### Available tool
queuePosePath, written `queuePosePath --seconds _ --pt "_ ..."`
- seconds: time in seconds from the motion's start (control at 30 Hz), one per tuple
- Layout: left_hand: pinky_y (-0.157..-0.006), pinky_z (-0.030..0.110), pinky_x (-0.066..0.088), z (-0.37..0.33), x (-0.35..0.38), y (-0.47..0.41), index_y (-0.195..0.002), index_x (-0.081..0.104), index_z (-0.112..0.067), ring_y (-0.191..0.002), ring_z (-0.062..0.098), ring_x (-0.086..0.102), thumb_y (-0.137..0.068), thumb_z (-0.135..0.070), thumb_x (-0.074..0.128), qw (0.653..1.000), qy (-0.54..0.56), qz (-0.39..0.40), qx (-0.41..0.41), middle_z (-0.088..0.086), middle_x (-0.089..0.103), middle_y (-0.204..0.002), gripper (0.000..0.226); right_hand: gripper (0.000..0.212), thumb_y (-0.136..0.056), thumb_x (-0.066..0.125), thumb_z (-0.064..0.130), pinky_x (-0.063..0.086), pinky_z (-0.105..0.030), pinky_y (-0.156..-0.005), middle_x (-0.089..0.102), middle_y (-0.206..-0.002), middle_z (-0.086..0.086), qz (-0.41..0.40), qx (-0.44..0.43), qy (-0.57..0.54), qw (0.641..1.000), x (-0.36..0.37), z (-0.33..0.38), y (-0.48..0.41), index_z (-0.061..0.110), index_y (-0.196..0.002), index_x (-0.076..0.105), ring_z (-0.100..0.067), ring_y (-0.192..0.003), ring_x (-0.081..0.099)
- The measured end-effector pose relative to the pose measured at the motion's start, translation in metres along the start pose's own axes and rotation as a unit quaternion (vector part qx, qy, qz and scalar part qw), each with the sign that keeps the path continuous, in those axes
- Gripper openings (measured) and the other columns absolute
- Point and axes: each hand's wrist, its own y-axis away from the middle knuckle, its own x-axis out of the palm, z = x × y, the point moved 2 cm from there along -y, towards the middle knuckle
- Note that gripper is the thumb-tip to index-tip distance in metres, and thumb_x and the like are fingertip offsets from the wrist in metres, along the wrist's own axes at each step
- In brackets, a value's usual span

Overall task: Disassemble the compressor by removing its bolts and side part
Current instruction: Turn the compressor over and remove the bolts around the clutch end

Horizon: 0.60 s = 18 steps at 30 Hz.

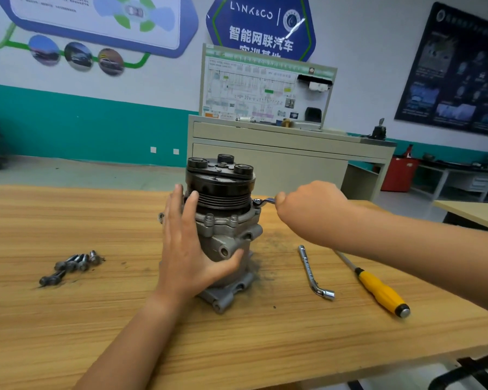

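Observation:
The compressor (223,220) stands upright on the wooden table (124,319), black pulley on top and grey metal body below. My left hand (189,249) lies flat against its left side, fingers straight, thumb under the front port. My right hand (310,204) grips a small silver wrench (262,202) whose head sits at the compressor's right flange, just under the pulley. Several removed bolts (74,266) lie in a loose pile on the table to the left.
An L-shaped socket wrench (313,273) and a yellow-handled screwdriver (378,288) lie on the table right of the compressor. Dark grime is scattered around its base. A grey training cabinet (279,153) stands behind the table; a red bin (397,173) is at the far right.

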Motion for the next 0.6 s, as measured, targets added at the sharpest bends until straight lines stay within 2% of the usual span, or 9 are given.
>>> queuePosePath --seconds 0.1,0.23,0.33,0.47,0.53,0.6 --pt "-0.106 0.066 0.023 0.001 -0.002 0.000 -0.138 0.018 -0.021 -0.140 0.040 0.013 -0.063 -0.055 0.060 1.000 0.019 0.003 -0.005 0.011 0.008 -0.149 0.093 0.026 -0.092 0.043 0.000 0.021 -0.025 -0.039 0.028 -0.060 -0.001 0.001 -0.013 0.013 1.000 0.002 0.001 0.001 0.004 -0.118 0.048 -0.015 -0.046 0.026" --pt "-0.104 0.069 0.021 0.001 -0.001 0.003 -0.137 0.020 -0.020 -0.140 0.041 0.014 -0.064 -0.055 0.059 1.000 0.021 0.003 -0.008 0.012 0.010 -0.148 0.090 0.022 -0.093 0.041 0.004 0.024 -0.025 -0.039 0.031 -0.058 0.000 -0.014 -0.028 0.027 0.999 0.004 -0.007 -0.008 0.007 -0.113 0.051 -0.015 -0.046 0.028" --pt "-0.103 0.070 0.021 0.003 0.000 0.003 -0.137 0.021 -0.020 -0.140 0.034 0.012 -0.063 -0.057 0.058 1.000 0.020 -0.003 -0.014 0.011 0.012 -0.148 0.091 0.023 -0.096 0.035 0.018 0.024 -0.025 -0.039 0.033 -0.056 0.001 -0.047 -0.048 0.016 0.998 0.013 -0.016 -0.011 0.008 -0.110 0.051 -0.013 -0.045 0.031" --pt "-0.102 0.071 0.022 0.003 0.000 0.003 -0.136 0.022 -0.021 -0.139 0.034 0.013 -0.063 -0.057 0.059 1.000 0.017 -0.003 -0.005 0.012 0.012 -0.147 0.089 0.038 -0.095 0.028 0.034 0.021 -0.025 -0.040 0.037 -0.052 0.002 -0.084 -0.059 -0.027 0.994 0.036 -0.025 -0.014 0.011 -0.123 0.042 -0.013 -0.043 0.033" --pt "-0.100 0.072 0.023 0.004 -0.002 0.000 -0.135 0.022 -0.022 -0.138 0.032 0.013 -0.062 -0.058 0.060 1.000 0.019 0.001 0.004 0.013 0.012 -0.147 0.090 0.040 -0.096 0.027 0.033 0.022 -0.025 -0.041 0.039 -0.053 0.003 -0.076 -0.066 -0.024 0.995 0.047 -0.031 -0.019 0.013 -0.129 0.034 -0.013 -0.044 0.035" --pt "-0.099 0.072 0.025 0.006 -0.003 -0.001 -0.135 0.023 -0.021 -0.138 0.030 0.013 -0.061 -0.058 0.062 1.000 0.021 0.004 0.018 0.016 0.012 -0.146 0.091 0.035 -0.096 0.030 0.024 0.024 -0.026 -0.041 0.041 -0.055 0.003 -0.063 -0.062 -0.034 0.995 0.055 -0.036 -0.027 0.014 -0.131 0.030 -0.013 -0.045 0.036"
